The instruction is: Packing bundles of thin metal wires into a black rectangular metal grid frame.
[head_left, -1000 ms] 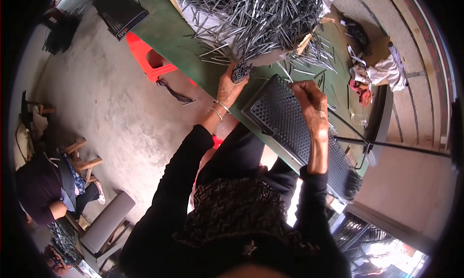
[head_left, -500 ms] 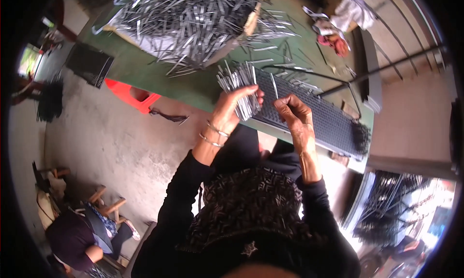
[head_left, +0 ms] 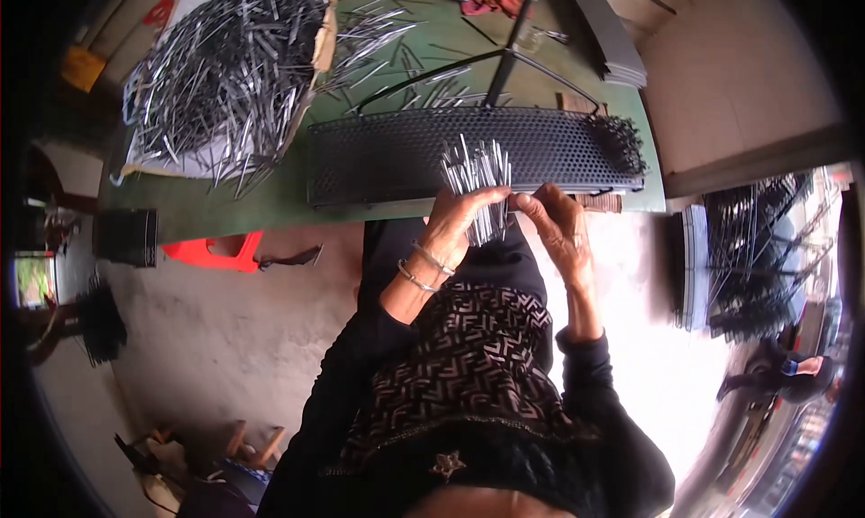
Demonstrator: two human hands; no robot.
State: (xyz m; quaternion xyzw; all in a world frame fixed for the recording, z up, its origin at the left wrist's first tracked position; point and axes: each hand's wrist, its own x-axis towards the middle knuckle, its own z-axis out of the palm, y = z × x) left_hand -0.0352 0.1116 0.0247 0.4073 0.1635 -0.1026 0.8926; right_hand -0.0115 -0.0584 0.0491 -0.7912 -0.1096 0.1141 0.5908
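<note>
My left hand is wrapped round an upright bundle of thin shiny metal strips, whose ends stick out above and below the fist. Close beside it on the right is my right hand, its thumb and fingers pinched together near my left thumb. Whatever lies in that pinch is too small to make out. Just beyond both hands, a long dark perforated panel rests along the table's near edge. A dense cluster of dark strips stands at the panel's right end.
A green table carries a heaped pile of metal strips at the left and loose strips behind the panel. A black metal rod frame rises over the panel. Below the table's left part is a red plastic stool. Dark racks stand at right.
My view has swung, so the table and panel sit differently. My right hand has come in against the bundle; the single strip it pinched earlier no longer shows clearly. My left hand keeps its bundle.
</note>
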